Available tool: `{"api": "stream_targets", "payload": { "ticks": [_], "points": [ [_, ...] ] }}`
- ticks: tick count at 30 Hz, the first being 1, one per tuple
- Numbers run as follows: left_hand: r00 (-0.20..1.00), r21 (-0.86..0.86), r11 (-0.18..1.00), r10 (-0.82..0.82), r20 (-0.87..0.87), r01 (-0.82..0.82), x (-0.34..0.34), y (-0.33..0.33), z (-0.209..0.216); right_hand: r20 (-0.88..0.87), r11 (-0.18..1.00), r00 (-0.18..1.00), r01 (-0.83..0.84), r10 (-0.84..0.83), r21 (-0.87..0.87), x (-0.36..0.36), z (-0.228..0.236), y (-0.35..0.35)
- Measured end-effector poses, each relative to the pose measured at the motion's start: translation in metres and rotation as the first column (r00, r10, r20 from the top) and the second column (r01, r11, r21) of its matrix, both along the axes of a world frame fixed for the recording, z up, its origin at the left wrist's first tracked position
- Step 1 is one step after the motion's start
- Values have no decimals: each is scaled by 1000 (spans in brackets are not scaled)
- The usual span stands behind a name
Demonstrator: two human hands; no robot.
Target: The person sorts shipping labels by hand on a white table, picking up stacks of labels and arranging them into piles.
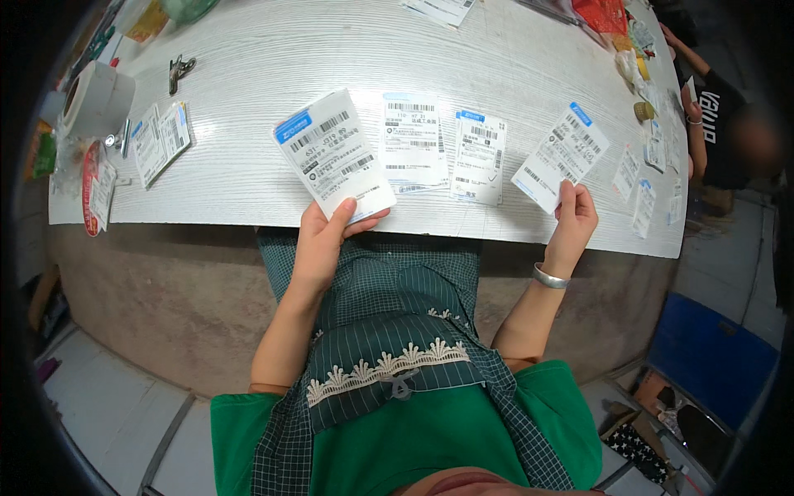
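My left hand (328,229) is closed on a stack of shipping labels (335,161), white with a blue block at the top corner, held tilted above the table edge. Between thumb and fingers, my right hand (576,207) pinches the lower edge of a single-looking shipping label (562,157), slanted over the table's right part. Two piles lie between my hands: a wider label pile (413,140) with its sheets slightly fanned, and a narrower label pile (478,157) with a blue strip at its top. How many sheets each hand holds I cannot tell.
The white wood-grain table (273,50) spans the view. At left are a roll of white labels (98,99), a metal clip (179,73) and more labels (161,140). Several labels (643,207) lie at the right edge, near a person in black (719,124) holding paper. A red mesh bag (601,16) sits far right.
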State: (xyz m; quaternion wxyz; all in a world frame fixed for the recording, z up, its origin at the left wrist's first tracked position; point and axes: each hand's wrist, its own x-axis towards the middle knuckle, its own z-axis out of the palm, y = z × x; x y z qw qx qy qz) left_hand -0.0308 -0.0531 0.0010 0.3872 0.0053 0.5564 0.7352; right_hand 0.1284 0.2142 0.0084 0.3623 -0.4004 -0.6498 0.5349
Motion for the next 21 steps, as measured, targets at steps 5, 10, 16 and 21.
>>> {"api": "stream_targets", "payload": {
  "ticks": [5, 10, 16, 21],
  "points": [
    [996, -16, 996, -84, 23, 85, 12, 17, -4, 576, 940, 813, -130, -80, 314, 11, -21, 7],
    [984, -50, 983, -178, 4, 178, 19, 43, -2, 537, 882, 826, -112, -174, 458, -1, -13, -10],
    [984, -16, 984, -179, 16, 180, 25, 54, -8, 357, 862, 865, -449, 353, 236, -41, 2, -69],
    [988, 24, 991, -135, 71, 133, 21, 53, -5, 596, 832, 803, -332, 3, 444, -35, -27, -31]
  ]
}}
